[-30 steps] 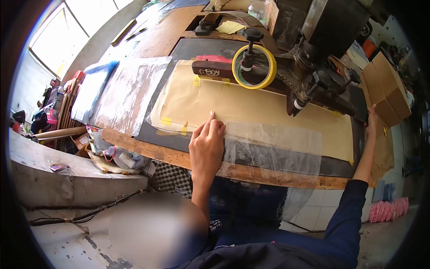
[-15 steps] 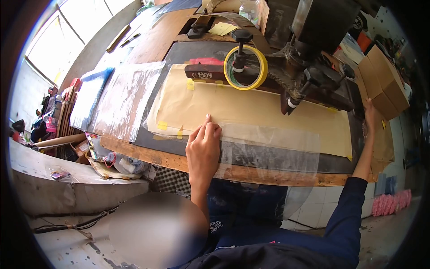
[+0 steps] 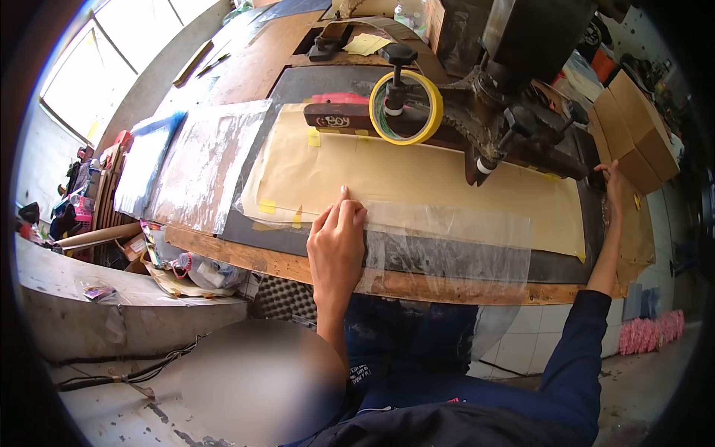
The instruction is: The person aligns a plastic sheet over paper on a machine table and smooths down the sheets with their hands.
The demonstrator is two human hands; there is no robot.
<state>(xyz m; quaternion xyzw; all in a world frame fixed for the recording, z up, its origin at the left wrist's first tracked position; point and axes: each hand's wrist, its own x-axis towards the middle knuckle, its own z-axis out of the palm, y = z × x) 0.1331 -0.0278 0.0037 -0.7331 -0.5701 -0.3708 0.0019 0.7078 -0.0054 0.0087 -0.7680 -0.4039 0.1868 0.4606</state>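
My left hand (image 3: 337,235) rests on the near part of a tan paper sheet (image 3: 417,175), index finger stretched forward and the others curled. It pinches the left edge of a clear plastic sheet (image 3: 454,238), which drapes over the wooden table edge. Past the right end of a dark press bar (image 3: 357,121), my right hand (image 3: 613,192) has its fingers apart beside the dark frame; what its fingertips touch is hard to make out. The bar lies across the paper's far part. Yellow tape pieces (image 3: 267,205) stick to the paper.
A yellow tape roll (image 3: 435,112) hangs on a knob of the machine head (image 3: 529,45). Stacked clear plastic sheets (image 3: 205,160) lie at left. An open cardboard box (image 3: 637,134) stands at right; pink bundles (image 3: 650,334) are below. Cables (image 3: 134,374) run low at left.
The fingers of my right hand have spread and lifted near the frame's right end. My left hand stays on the plastic and paper. The view has shifted slightly.
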